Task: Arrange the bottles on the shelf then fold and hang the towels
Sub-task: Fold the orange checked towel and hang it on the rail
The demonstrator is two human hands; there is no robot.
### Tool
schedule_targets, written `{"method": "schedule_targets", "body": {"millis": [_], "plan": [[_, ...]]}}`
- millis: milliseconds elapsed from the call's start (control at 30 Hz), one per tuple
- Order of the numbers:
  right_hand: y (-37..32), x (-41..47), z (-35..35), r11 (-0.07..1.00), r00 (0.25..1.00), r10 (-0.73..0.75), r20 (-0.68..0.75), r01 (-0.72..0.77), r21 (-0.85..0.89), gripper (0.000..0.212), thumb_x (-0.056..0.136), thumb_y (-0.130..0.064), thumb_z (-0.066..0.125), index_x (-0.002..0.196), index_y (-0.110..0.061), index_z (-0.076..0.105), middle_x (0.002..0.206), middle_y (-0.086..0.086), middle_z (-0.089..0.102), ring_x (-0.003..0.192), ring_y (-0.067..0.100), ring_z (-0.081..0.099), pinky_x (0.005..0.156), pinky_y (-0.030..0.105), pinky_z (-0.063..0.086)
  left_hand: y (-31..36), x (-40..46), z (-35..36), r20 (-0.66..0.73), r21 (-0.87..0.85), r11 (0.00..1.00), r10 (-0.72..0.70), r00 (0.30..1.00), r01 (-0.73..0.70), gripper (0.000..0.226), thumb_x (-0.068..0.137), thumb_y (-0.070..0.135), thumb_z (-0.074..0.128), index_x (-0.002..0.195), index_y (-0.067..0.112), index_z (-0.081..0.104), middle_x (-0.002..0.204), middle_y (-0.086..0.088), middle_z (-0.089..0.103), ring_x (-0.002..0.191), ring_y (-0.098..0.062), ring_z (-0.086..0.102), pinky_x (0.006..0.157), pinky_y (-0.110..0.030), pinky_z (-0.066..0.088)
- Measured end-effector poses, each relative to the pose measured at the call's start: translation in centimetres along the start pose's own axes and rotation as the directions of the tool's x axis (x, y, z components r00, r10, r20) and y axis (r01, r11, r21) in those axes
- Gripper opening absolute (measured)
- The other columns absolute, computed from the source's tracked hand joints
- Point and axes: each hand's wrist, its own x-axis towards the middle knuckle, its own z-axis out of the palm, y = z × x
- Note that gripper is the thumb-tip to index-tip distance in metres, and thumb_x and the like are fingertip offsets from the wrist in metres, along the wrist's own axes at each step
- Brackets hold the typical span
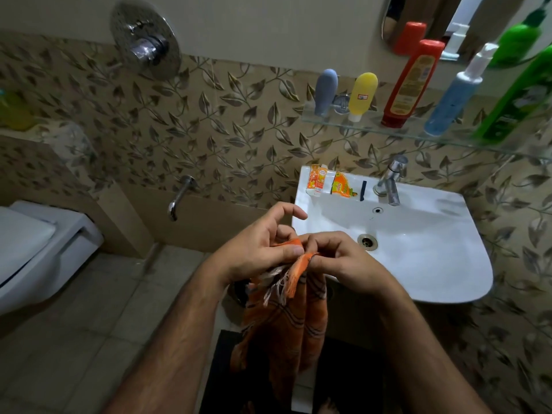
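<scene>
Risk: orange towel slips from pinch, drops to floor; frayed fringe snags, corners misalign, fold goes crooked. Left hand thumb presses top edge, index lifted free. Right hand fingers curled, pinching same edge. Cloth hangs below both, beside sink. Bottles stand on shelf.

I am standing in a home bathroom. A white washbasin with a chrome tap hangs on the leaf-patterned tiled wall in front of me. Above it a glass shelf carries bottles, below a mirror. To my left are a toilet, a wall spout and a shower mixer.
</scene>
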Motion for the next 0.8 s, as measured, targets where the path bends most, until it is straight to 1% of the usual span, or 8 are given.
{"method": "schedule_targets", "body": {"millis": [167,233,300,367,433,633,700,800], "plan": [[0.9,0.7,1.0,0.996,0.989,0.033,-0.143,-0.045,-0.08,0.006,0.077,-0.012,0.071,0.073,-0.008,0.072,0.08,0.015,0.07,0.078,0.029,0.066,0.078,0.046,0.052,-0.1,-0.3,-1.4,-0.152,0.137,0.987,-0.062,0.986,0.083,0.039,0.077,0.013,0.079,0.106,0.029,0.059,0.071,0.0,0.067,0.064,-0.011,0.06,0.064,-0.026,0.047],[1.1,1.0,1.4,0.993,0.971,0.006,-0.239,-0.034,-0.113,0.011,0.075,-0.016,0.071,0.072,-0.006,0.072,0.079,0.018,0.07,0.078,0.038,0.066,0.076,0.051,0.053,-0.7,-0.4,-1.2,-0.239,0.057,0.993,-0.09,0.967,0.107,0.039,0.075,0.013,0.08,0.108,0.025,0.063,0.072,-0.003,0.07,0.068,-0.015,0.064,0.067,-0.03,0.051],[1.3,1.2,1.6,0.989,0.946,-0.028,-0.323,-0.02,-0.146,0.013,0.074,-0.017,0.071,0.072,-0.005,0.072,0.077,0.019,0.069,0.078,0.042,0.065,0.075,0.054,0.052,-1.5,-0.6,-0.6,-0.297,-0.144,0.981,-0.171,0.94,0.132,0.039,0.078,0.013,0.074,0.115,0.013,0.063,0.073,-0.004,0.071,0.068,-0.014,0.066,0.067,-0.027,0.054],[1.3,1.3,1.7,0.982,0.92,-0.051,-0.389,-0.024,-0.186,0.01,0.072,-0.017,0.07,0.07,-0.008,0.073,0.075,0.013,0.069,0.077,0.037,0.065,0.074,0.052,0.053,-1.7,-0.7,0.0,-0.273,-0.396,0.898,-0.316,0.909,0.194,0.037,0.085,0.018,0.064,0.116,-0.001,0.061,0.074,-0.004,0.072,0.062,-0.009,0.066,0.056,-0.02,0.051],[1.3,1.4,1.7,0.976,0.904,-0.057,-0.423,-0.039,-0.215,0.009,0.072,-0.018,0.069,0.069,-0.01,0.073,0.075,0.008,0.07,0.076,0.03,0.066,0.073,0.051,0.055,-1.5,-0.8,0.3,-0.189,-0.531,0.805,-0.419,0.888,0.266,0.037,0.092,0.025,0.054,0.112,-0.005,0.063,0.072,-0.006,0.071,0.056,-0.009,0.064,0.049,-0.017,0.049],[1.0,1.4,1.9,0.977,0.91,-0.047,-0.412,-0.044,-0.208,0.011,0.07,-0.021,0.069,0.07,-0.013,0.077,0.078,0.005,0.07,0.078,0.025,0.066,0.074,0.046,0.056,-1.3,-0.5,-0.1,-0.069,-0.595,0.732,-0.457,0.887,0.331,0.03,0.091,0.015,0.056,0.111,-0.008,0.062,0.075,-0.011,0.069,0.06,-0.015,0.066,0.054,-0.023,0.053],[1.1,1.4,1.8,0.979,0.912,-0.046,-0.408,-0.04,-0.2,0.01,0.071,-0.024,0.07,0.07,-0.016,0.077,0.078,0.004,0.07,0.078,0.024,0.066,0.074,0.043,0.056,-1.7,-0.1,-0.2,-0.17,-0.585,0.774,-0.408,0.897,0.241,0.027,0.09,0.011,0.059,0.11,-0.007,0.063,0.085,-0.017,0.07,0.068,-0.018,0.068,0.061,-0.025,0.056],[1.1,1.4,1.7,0.981,0.923,-0.029,-0.383,-0.047,-0.188,0.012,0.079,-0.024,0.071,0.073,-0.015,0.077,0.077,0.006,0.071,0.078,0.026,0.067,0.073,0.043,0.055,-2.1,0.2,-0.1,-0.383,-0.266,0.957,-0.211,0.899,0.112,0.008,0.089,0.013,0.065,0.094,0.008,0.07,0.09,-0.016,0.073,0.075,-0.019,0.068,0.065,-0.027,0.055]]}}
